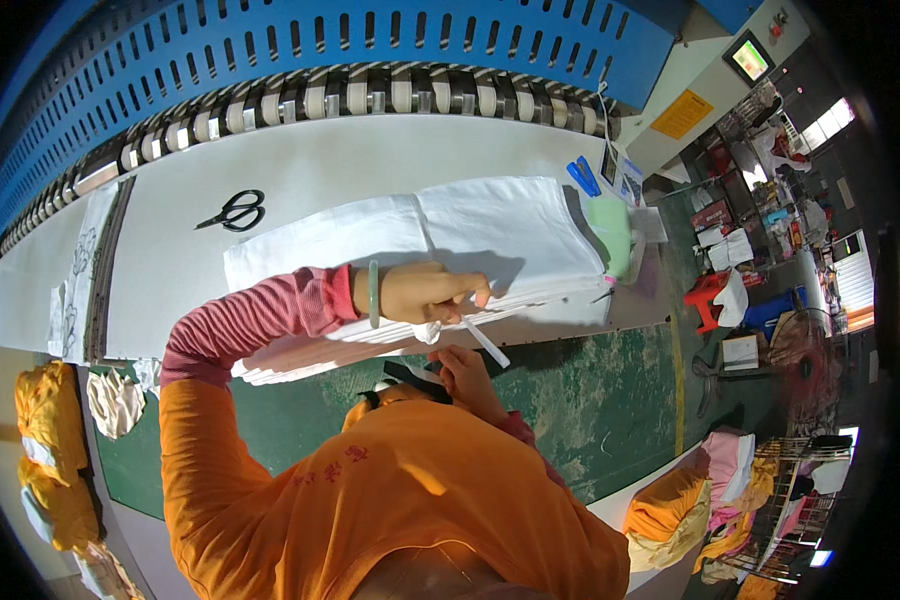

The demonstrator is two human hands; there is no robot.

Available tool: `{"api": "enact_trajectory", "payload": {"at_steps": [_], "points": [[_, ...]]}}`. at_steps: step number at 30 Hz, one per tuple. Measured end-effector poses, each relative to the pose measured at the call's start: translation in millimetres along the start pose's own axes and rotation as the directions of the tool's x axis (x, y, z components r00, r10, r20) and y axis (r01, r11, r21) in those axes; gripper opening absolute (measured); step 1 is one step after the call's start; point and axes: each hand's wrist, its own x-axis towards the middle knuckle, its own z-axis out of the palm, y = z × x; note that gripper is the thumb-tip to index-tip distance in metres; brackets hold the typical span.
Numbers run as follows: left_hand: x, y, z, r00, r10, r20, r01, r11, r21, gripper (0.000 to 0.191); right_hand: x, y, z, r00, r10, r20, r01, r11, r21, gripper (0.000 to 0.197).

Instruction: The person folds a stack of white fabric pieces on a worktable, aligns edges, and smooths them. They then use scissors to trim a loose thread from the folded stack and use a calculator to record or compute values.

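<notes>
My left hand, with a pale green bangle at the wrist, is over the front edge of a stack of folded white fabric. Its fingers are curled around a narrow white strip that slants down to the right. A bunched white end shows below these fingers. Lower down and near my body, my right hand has bent fingers. What lies inside its grasp is hidden. The stack rests on a pale worktable, its layered edges towards me.
Black-handled scissors lie left of the stack; a blue stapler and green container lie right. Behind runs a blue slotted machine with rollers. Patterned panels are at far left. A fan and red stool stand right.
</notes>
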Motion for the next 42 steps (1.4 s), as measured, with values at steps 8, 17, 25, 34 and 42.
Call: {"api": "enact_trajectory", "payload": {"at_steps": [8, 17, 25, 34, 42], "points": [[2, -40, 11, 0.986, -0.099, -0.135, -0.024, 0.713, -0.701, 0.029, -5, -24, 10, 0.995, -0.058, 0.081, 0.065, 0.994, -0.084, 0.024], [-11, -32, -15, 0.961, -0.264, 0.082, 0.177, 0.361, -0.916, 0.023, -7, -27, 3, 0.982, -0.169, 0.085, 0.186, 0.948, -0.258, 0.025], [0, -35, 3, 0.965, -0.255, 0.057, 0.244, 0.799, -0.549, 0.025, -31, -81, 18, 0.673, -0.734, -0.089, 0.409, 0.471, -0.782, 0.026], [8, -37, 0, 0.959, -0.218, 0.179, 0.280, 0.820, -0.500, 0.031, -21, -79, 19, 0.863, -0.502, -0.052, 0.466, 0.832, -0.301, 0.035], [-12, -47, -17, 0.999, -0.023, -0.043, -0.021, 0.593, -0.805, 0.058, -18, -72, 16, 0.862, -0.503, -0.057, 0.491, 0.858, -0.154, 0.038]]}}
